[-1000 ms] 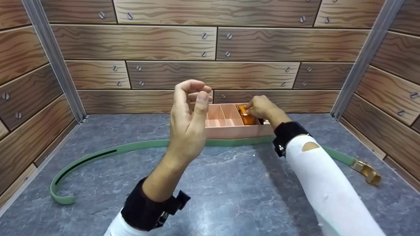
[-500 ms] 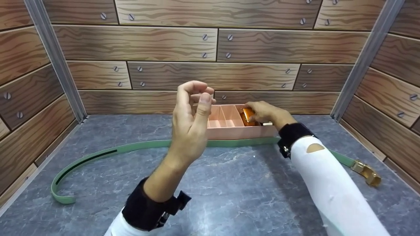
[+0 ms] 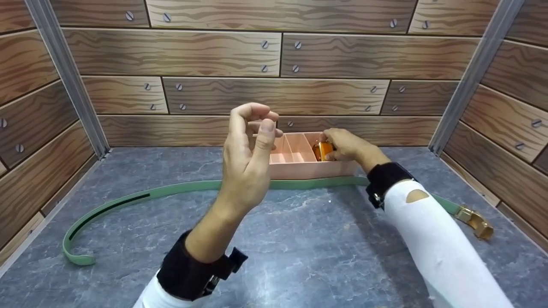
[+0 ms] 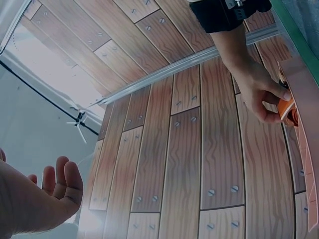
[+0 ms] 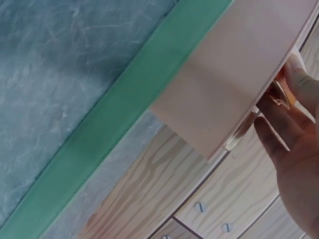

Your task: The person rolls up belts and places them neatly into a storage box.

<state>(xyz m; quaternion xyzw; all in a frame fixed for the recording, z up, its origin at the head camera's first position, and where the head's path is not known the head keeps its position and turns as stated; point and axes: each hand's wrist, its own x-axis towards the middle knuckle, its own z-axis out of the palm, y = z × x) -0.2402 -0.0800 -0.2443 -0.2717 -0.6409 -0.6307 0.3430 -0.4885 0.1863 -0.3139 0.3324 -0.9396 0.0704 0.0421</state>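
Observation:
My right hand (image 3: 346,144) reaches into the right end of a pink divided box (image 3: 310,170) and grips a glossy orange object (image 3: 325,149) with a curved surface between thumb and fingers. The left wrist view shows the orange object (image 4: 285,108) at the box's edge, partly covered by the hand; its kind cannot be told. In the right wrist view, a shiny gold-toned piece (image 5: 241,132) shows at the box rim beside the fingertips. My left hand (image 3: 246,164) is raised left of the box, fingers loosely bent, holding nothing.
A green belt (image 3: 171,188) lies across the table (image 3: 291,239) in front of the box, its loose end curled at left and its gold buckle (image 3: 474,222) at right. Wood-patterned walls (image 3: 214,55) enclose the back and sides.
My right hand has shifted slightly right and turned over the orange object, now covering its right side. The left hand has stayed nearly still.

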